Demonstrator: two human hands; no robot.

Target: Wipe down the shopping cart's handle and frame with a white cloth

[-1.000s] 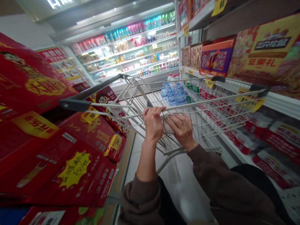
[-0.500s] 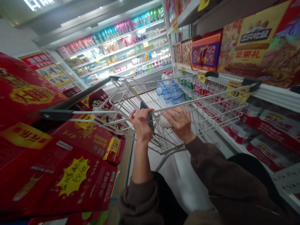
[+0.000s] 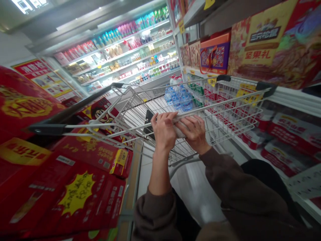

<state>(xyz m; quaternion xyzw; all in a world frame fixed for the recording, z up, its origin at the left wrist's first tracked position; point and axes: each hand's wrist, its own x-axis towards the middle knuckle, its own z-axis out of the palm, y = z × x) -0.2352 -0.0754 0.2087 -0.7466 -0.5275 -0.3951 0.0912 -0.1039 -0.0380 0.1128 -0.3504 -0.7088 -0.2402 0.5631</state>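
Observation:
A wire shopping cart (image 3: 220,104) stands sideways in front of me. My left hand (image 3: 165,131) has its fingers curled over the cart's near top rail. Right beside it, my right hand (image 3: 193,132) presses a whitish cloth (image 3: 179,132) around the same rail. Most of the cloth is covered by my fingers, and its far side is out of sight. The two hands almost touch. A dark panel (image 3: 148,124) shows in the cart's wire just left of my left hand. The cart's black handle (image 3: 47,128) lies farther left.
Red gift boxes (image 3: 100,187) with yellow price signs are stacked close on the left. Shelves of boxes and bottle packs (image 3: 291,134) line the right. Bundled water bottles (image 3: 182,98) stand on the floor beyond the cart, before a lit refrigerated display (image 3: 125,50).
My left hand has slid right along the rail, up to the cloth. My right hand stays at about the same spot. The view has shifted slightly, moving the shelves left.

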